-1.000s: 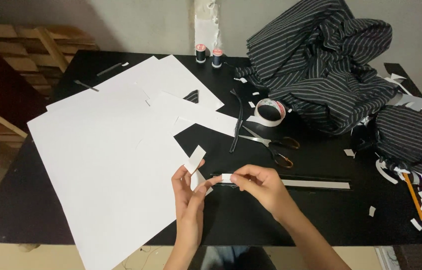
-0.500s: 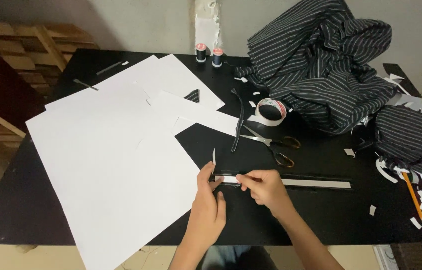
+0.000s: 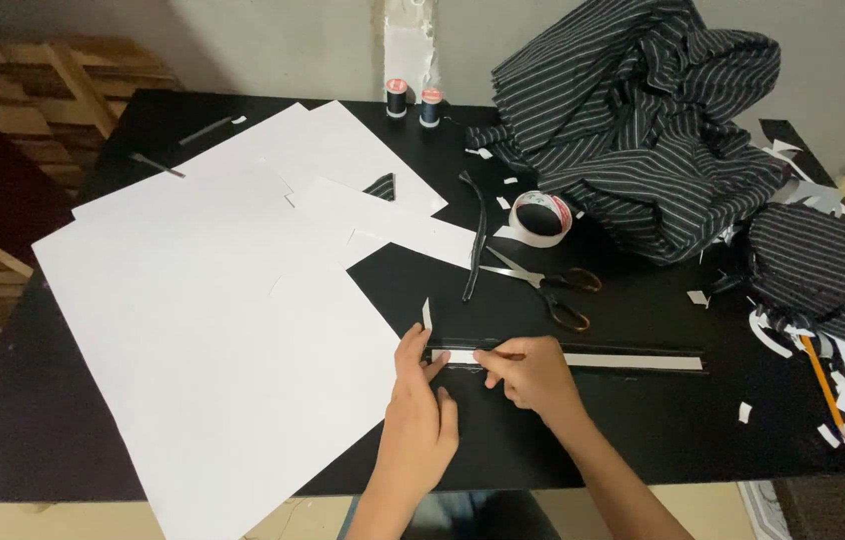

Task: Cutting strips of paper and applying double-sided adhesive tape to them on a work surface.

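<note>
Head view, looking down on a black counter (image 3: 643,440). Both hands work at the near edge, close together. Left hand (image 3: 421,400) lies palm-down, fingers together, fingertips pressing the left end of a long white strip (image 3: 633,360) that runs flat along a dark band of cloth to the right. A small white flap (image 3: 427,314) stands upright just above the left fingertips. Right hand (image 3: 533,375) is curled, thumb and fingers pinched narrow on the strip just beside the left hand; whether it grips anything else cannot be told.

Large white paper sheets (image 3: 213,330) overlap across the left half of the counter, edge touching the left wrist. Scissors (image 3: 548,285) with dark handles lie open just beyond the strip. A roll of white tape (image 3: 541,217) sits behind them, a dark narrow cloth strip (image 3: 476,240) beside it. Heaped black pinstriped fabric (image 3: 643,120) fills the far right. Two thread spools (image 3: 414,101) stand at the far edge. A yellow pencil (image 3: 823,385) and white paper scraps lie at the right end
</note>
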